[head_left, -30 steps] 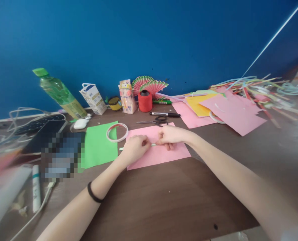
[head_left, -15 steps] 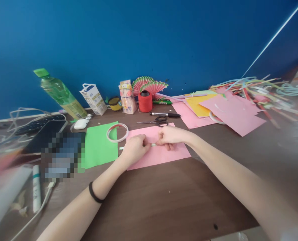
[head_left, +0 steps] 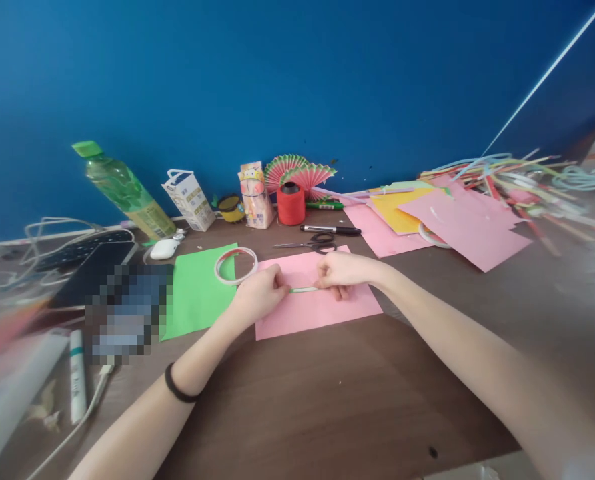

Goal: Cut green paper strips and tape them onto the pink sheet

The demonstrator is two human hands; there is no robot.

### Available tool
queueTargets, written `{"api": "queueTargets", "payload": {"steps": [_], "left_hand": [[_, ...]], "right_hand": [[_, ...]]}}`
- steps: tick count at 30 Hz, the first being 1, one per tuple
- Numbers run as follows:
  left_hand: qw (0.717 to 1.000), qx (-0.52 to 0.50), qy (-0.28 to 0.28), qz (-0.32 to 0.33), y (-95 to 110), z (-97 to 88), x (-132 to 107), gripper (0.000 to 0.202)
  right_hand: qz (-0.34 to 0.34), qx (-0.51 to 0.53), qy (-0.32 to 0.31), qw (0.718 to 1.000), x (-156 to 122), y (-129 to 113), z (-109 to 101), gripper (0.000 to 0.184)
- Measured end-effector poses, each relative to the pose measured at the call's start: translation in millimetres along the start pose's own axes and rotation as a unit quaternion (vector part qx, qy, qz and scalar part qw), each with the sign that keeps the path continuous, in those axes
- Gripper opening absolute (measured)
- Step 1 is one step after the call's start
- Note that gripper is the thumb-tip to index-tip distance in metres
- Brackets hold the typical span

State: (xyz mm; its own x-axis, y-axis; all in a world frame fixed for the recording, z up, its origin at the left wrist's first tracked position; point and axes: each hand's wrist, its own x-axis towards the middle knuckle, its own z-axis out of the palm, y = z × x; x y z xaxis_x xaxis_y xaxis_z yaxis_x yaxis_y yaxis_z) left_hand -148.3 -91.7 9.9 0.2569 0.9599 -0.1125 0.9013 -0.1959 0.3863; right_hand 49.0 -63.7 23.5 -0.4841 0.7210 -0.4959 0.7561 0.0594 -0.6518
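**Head view: a thin strip pinched taut between both hands over a pink sheet**

Head camera looks down at a brown counter point(head_left: 327, 400) where the left hand point(head_left: 257, 297) and the right hand point(head_left: 340, 272) meet over a pink sheet point(head_left: 322, 313). Each hand is closed in a fingertip pinch on one end of a narrow pale paper strip point(head_left: 303, 290). The strip runs from nine to three o'clock between them, just above or on the pink sheet; which of the two cannot be told. A grip at both ends seems to be what holds so slim a piece straight and flat rather than curling.

The pink sheet lies square to the person, as a clean backing under the strip. A green sheet point(head_left: 197, 297) lies at nine o'clock from the left hand, its edge beside the pink one. A tape ring point(head_left: 235, 265) rests at eleven o'clock from that hand, partly on the green sheet, within easy reach. Scissors point(head_left: 310, 243) and a black marker point(head_left: 330, 230) lie at twelve o'clock from the strip, pushed just beyond the sheet. Farther off at twelve stands a red spool point(head_left: 291, 203). A loose pile of pink and yellow sheets point(head_left: 457, 223) spreads at two o'clock, well apart.
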Motion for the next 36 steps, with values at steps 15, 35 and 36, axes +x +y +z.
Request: {"api": "queueTargets", "payload": {"steps": [15,35,36], "left_hand": [[0.952,0.225,0.203,-0.049,-21.4,-28.6,-5.7,0.023],[0.960,-0.194,0.200,0.024,1.1,-26.9,-11.2,0.009],[0.953,-0.237,0.187,0.040,3.8,-26.2,-12.4,0.010]], "right_hand": [[-0.042,-0.192,0.136,0.971,-2.6,-8.1,4.1,0.029],[-0.361,0.008,0.384,0.850,-1.0,-17.6,23.6,0.025],[-0.388,0.008,0.385,0.838,-2.2,-20.1,25.6,0.030]]}}
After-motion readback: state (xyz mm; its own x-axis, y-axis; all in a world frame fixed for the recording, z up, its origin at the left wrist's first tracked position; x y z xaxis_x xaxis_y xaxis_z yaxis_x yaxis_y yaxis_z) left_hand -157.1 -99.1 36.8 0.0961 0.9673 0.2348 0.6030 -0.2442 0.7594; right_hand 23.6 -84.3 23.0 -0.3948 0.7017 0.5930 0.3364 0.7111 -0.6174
